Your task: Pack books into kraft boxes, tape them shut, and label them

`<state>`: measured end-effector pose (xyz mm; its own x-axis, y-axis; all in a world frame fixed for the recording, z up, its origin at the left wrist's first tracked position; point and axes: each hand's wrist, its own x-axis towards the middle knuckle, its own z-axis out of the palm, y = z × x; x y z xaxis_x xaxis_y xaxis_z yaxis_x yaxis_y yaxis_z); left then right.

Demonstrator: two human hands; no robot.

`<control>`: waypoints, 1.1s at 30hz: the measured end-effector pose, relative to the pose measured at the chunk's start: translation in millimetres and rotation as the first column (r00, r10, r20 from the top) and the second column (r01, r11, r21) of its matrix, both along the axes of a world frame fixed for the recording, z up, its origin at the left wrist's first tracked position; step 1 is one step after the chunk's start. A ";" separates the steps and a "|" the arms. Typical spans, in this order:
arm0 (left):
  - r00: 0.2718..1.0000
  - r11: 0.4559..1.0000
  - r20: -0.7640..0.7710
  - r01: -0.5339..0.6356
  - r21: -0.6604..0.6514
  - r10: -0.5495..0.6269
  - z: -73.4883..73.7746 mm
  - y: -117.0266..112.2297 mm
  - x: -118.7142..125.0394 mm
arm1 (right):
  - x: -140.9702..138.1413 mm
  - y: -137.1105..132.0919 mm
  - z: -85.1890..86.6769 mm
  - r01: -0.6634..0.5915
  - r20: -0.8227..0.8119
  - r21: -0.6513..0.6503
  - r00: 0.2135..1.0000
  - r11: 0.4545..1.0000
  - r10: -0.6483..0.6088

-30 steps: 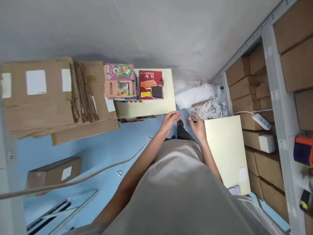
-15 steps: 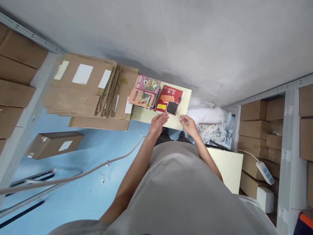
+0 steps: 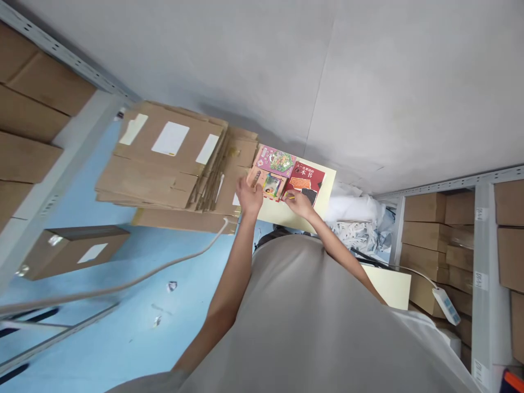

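Observation:
My left hand (image 3: 249, 197) is closed on the left edge of an orange picture book (image 3: 268, 183), its thumb near the top cover. My right hand (image 3: 299, 203) has its fingers bent in at that book's lower right corner and covers part of a red book (image 3: 305, 177). The orange book lies on a small stack. Behind it is a pink book (image 3: 276, 159) with a flowery cover. The red book lies flat to the right, on a pale yellow tabletop (image 3: 327, 188). The fingertips of both hands are partly hidden.
Flattened cardboard boxes (image 3: 159, 164) are piled left of the books. A closed carton (image 3: 77, 251) stands on the blue floor, and a cable (image 3: 164, 270) crosses at left. Shelves with cartons (image 3: 421, 234) and a power strip (image 3: 446, 305) are at right. A grey wall (image 3: 245, 65) rises behind.
Both hands have moved from the table's front edge to the two sides of the orange book and closed there. The view has shifted, so the books appear further right.

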<state>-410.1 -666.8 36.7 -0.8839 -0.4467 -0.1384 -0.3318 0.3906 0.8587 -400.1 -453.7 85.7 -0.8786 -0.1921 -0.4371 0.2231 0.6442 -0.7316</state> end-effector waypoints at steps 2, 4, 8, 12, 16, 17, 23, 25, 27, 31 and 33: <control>0.998 1.000 0.065 -0.006 -0.007 0.006 -3.8 -8.9 -11.6 | -7.7 -13.3 -4.8 0.001 0.009 0.038 1.000 0.999 -0.001; 0.994 1.000 0.109 0.019 0.010 -0.020 -6.0 -10.9 -17.8 | -10.7 -23.0 -9.0 0.028 0.025 0.067 0.999 0.997 -0.029; 0.986 0.992 0.110 0.123 0.013 -0.124 -4.9 -4.9 -11.5 | -6.6 -35.3 -13.9 0.118 0.058 0.077 0.991 0.990 -0.122; 0.968 0.970 0.081 0.239 -0.033 -0.236 -0.3 3.0 9.3 | -1.4 -40.2 -15.1 0.209 0.077 0.022 0.975 0.978 -0.210; 0.938 0.940 0.064 0.341 0.022 -0.342 1.4 6.3 29.1 | -2.1 -37.5 -13.5 0.287 0.081 0.045 0.954 0.957 -0.290; 0.931 0.934 0.063 0.357 0.037 -0.358 1.2 6.0 32.9 | -2.4 -35.9 -12.6 0.303 0.080 0.058 0.949 0.951 -0.307; 0.921 0.918 0.028 0.385 0.096 -0.389 -2.8 0.2 42.1 | 3.5 -30.5 -7.9 0.365 0.032 0.070 0.929 0.928 -0.368; 0.924 0.921 0.030 0.377 0.101 -0.382 -4.4 -2.3 39.5 | 6.0 -35.2 -9.2 0.401 0.017 0.071 0.915 0.913 -0.403; 0.927 0.926 0.041 0.368 0.084 -0.372 -5.9 -6.7 33.5 | 6.2 -44.5 -12.5 0.428 0.011 0.056 0.903 0.902 -0.429; 0.941 0.942 0.056 0.333 0.041 -0.335 -8.2 -22.5 13.3 | 1.3 -69.7 -19.4 0.445 -0.020 -0.051 0.895 0.894 -0.446; 0.945 0.946 0.050 0.321 0.054 -0.323 -7.6 -30.1 3.4 | 0.3 -78.2 -19.1 0.450 -0.085 -0.090 0.885 0.888 -0.457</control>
